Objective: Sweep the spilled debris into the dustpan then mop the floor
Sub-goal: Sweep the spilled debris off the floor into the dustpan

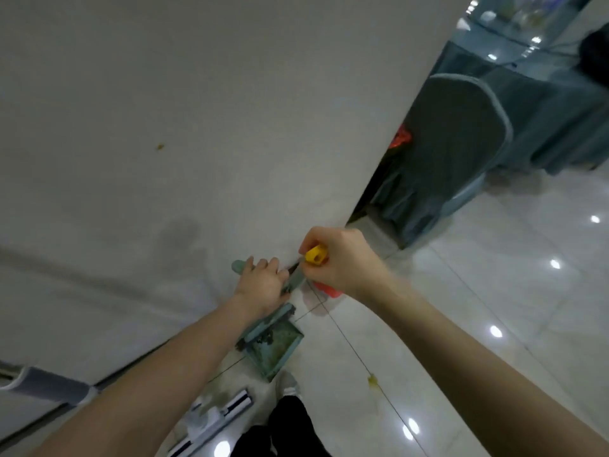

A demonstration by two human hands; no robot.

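Dustpan (275,346) on floor just below both gripping hands (263,285)

- A pale wall (197,127) closes off the whole left side; both hands work right against its base.
- The teal dustpan (276,347) sits on the floor tiles (461,324) just beside the wall, under the left hand (260,285).
- A covered chair (451,153) and draped table (540,103) block the far right.
- Open glossy floor lies to the right of the right hand (342,258).
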